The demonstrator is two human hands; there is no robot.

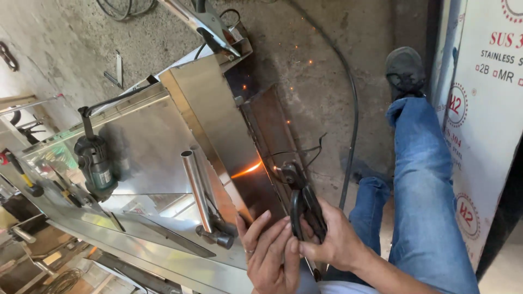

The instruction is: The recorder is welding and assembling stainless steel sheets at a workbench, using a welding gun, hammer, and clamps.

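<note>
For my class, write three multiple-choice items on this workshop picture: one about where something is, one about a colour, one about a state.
1. Where does the angle grinder rest?
A. on the steel sheet
B. on the concrete floor
C. in the right hand

2. What colour are the trousers?
A. black
B. blue
C. green

3. What state is the electrode holder in?
A. lying unused on the floor
B. hanging from a hook
C. gripped, with sparks glowing at its tip

Answers:
1 A, it stands on the shiny steel sheet.
2 B, blue denim covers both legs.
3 C, the right hand grips its handles, the left hand beside it, and an orange glow shows at the seam.
</note>
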